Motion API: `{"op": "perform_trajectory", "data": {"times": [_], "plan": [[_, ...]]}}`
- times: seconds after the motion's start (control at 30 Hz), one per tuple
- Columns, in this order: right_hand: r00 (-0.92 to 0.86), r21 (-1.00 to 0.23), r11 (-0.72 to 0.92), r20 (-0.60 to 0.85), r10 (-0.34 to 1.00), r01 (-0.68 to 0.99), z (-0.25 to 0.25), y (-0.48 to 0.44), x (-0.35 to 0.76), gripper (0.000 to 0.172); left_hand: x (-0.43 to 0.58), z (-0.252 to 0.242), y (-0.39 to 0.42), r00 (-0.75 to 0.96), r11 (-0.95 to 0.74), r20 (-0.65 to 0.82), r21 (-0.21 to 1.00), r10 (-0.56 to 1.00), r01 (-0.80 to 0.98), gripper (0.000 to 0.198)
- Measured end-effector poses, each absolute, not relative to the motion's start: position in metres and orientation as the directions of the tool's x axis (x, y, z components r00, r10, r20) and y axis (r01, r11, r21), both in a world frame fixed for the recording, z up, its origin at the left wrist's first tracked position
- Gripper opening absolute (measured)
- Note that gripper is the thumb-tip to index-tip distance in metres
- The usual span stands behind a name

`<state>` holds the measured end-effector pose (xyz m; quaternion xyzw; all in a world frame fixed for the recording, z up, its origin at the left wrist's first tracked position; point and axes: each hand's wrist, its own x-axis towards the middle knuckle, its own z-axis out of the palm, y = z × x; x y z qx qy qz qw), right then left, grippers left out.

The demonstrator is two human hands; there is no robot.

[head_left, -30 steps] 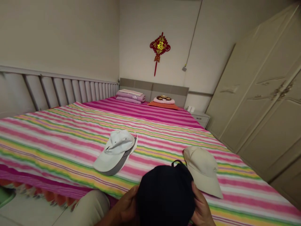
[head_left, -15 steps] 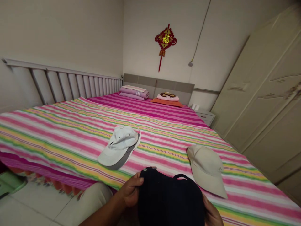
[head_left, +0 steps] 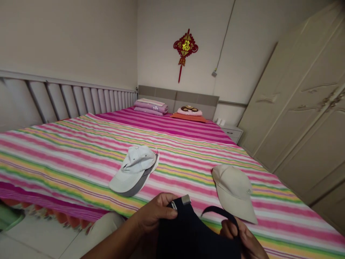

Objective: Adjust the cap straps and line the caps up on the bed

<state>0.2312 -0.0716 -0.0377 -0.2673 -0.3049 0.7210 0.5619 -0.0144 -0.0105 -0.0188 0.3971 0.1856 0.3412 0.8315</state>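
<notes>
A black cap (head_left: 194, 233) is between my two hands at the bottom of the view, its back opening facing up. My left hand (head_left: 159, 212) pinches the cap's edge beside a silver buckle (head_left: 185, 199). Closed on the cap's other side, my right hand (head_left: 239, 235) has the loose black strap (head_left: 222, 211) curving up over its fingers. Strap and buckle are apart. A white cap (head_left: 138, 162) lies on the bed to the left, its brim towards me. To the right, near my right hand, rests a beige cap (head_left: 234, 187).
The bed has a striped sheet (head_left: 81, 154). Folded purple bedding (head_left: 151, 107) and a pink and orange stack (head_left: 189, 113) sit by the headboard. A metal railing (head_left: 88, 97) runs along the left, a nightstand (head_left: 231, 133) and wardrobe (head_left: 291, 118) stand right.
The cap has tipped and its back strap now hangs free of the buckle. My left hand has moved slightly right and up along the edge; my right hand has come up to the strap.
</notes>
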Motion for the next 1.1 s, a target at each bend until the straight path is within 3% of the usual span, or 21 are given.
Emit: {"op": "perform_trajectory", "data": {"times": [0.17, 0.33, 0.47, 0.67, 0.87, 1.1], "plan": [[-0.233, -0.774, -0.107, 0.054, 0.971, -0.624, -0.042, -0.071, 0.233, 0.016, -0.018, -0.006, -0.005, 0.687, 0.329, -0.054, 0.903, 0.725, -0.276, 0.025], [-0.126, -0.821, 0.038, 0.134, 0.983, -0.570, -0.036, -0.073, 0.232, 0.016, -0.017, 0.010, -0.007, 0.582, 0.200, -0.080, 0.969, 0.809, -0.145, 0.016], [-0.035, -0.808, 0.051, 0.089, 0.995, -0.587, -0.026, -0.075, 0.219, 0.027, -0.013, 0.024, -0.013, 0.510, 0.004, 0.018, 0.999, 0.860, -0.042, 0.015], [0.033, -0.763, 0.112, 0.117, 0.993, -0.637, -0.021, -0.077, 0.211, 0.020, -0.009, 0.037, -0.019, 0.398, -0.316, 0.222, 0.930, 0.890, 0.188, 0.014], [-0.017, -0.798, 0.077, 0.108, 0.994, -0.598, -0.014, -0.078, 0.211, 0.015, -0.010, 0.034, -0.020, 0.392, -0.306, 0.203, 0.926, 0.897, 0.222, 0.035], [-0.150, -0.935, -0.033, 0.021, 0.989, -0.353, 0.008, -0.069, 0.185, 0.022, 0.002, 0.029, -0.022, 0.499, -0.236, 0.128, 0.959, 0.857, 0.160, 0.024]]}}
